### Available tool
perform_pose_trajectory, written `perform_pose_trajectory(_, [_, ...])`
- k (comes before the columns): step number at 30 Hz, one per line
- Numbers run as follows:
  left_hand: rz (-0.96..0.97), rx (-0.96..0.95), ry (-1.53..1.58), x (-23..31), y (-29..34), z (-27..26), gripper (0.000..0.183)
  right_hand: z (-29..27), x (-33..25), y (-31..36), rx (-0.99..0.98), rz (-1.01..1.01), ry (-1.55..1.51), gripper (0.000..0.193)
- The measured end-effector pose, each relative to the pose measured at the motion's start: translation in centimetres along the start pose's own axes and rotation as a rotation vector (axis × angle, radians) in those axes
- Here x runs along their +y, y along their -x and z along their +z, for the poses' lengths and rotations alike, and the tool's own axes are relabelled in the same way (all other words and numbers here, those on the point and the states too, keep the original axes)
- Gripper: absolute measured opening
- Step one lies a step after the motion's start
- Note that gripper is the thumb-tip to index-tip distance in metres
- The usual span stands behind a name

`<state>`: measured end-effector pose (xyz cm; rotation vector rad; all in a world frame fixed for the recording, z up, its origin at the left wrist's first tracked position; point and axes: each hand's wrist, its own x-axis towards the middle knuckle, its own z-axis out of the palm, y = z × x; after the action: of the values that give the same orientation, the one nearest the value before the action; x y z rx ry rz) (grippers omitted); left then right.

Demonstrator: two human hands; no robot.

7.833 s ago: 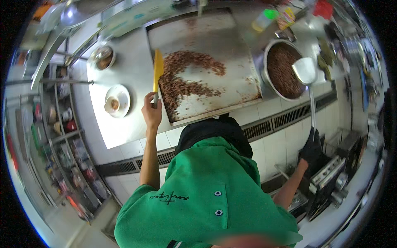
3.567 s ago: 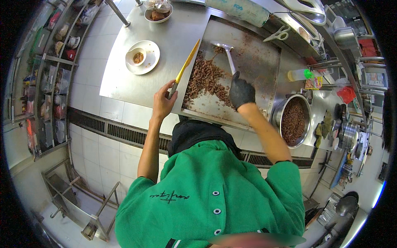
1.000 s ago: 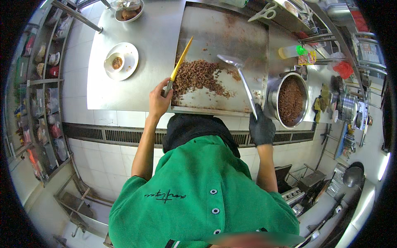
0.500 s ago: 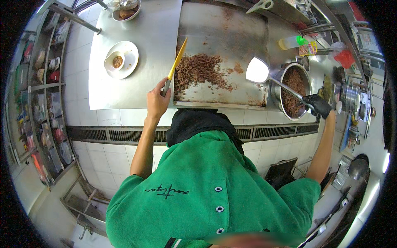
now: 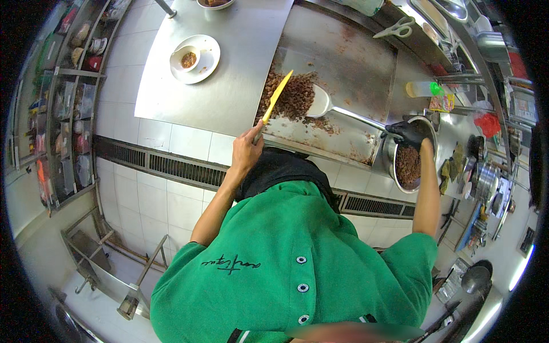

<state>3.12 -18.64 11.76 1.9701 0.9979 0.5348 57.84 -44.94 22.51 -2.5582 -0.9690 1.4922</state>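
Observation:
My left hand is bare and closed around the grey handle of a knife with a yellow blade. The blade points up over the left part of a pile of browned minced meat on the flat griddle. In a black glove, my right hand grips the long metal handle of a broad spatula. The spatula's head lies at the right side of the pile. Partly under my right hand and forearm stands a steel bowl holding more of the same meat.
On the steel counter to the left, a white plate carries a small cup of sauce. White scissors lie beyond the griddle. At the right are a green-capped bottle and a pole rack. Shelves line the far left.
My right hand has brought the spatula left from near the bowl to the meat pile. The knife now stands over the meat instead of at the griddle's left edge. The whole view has turned.

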Motion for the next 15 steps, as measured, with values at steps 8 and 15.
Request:
perform_pose_trajectory(8, [-0.055,-0.063,-0.069,-0.1,-0.3,0.7,0.051,9.2,-5.0,-1.2,-0.129,-0.012,-0.297,0.049])
perform_pose_trajectory(15, [0.014,-0.19,-0.091,1.0,-0.6,0.9,0.051,17.2,-6.1,1.5,-0.025,0.011,-0.63,0.046])
